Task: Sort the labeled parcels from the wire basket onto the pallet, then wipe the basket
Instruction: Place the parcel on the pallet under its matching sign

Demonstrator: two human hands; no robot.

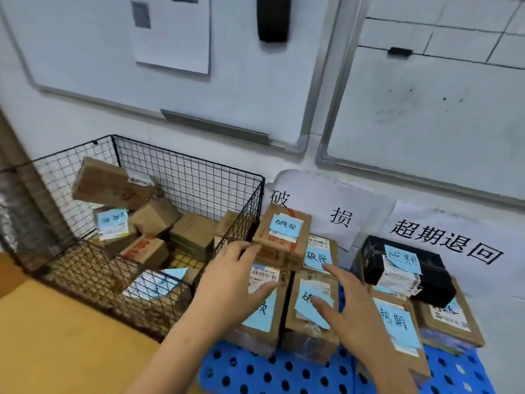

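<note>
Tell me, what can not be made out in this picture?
Head view:
- Front parcel: writing partly covered by the left hand.
- Note in the basket: blurred behind mesh.
- Basket floor: mostly hidden by parcels.
- Pallet: cut off by the bottom edge.
- Right hand touching or hovering: unclear.
</note>
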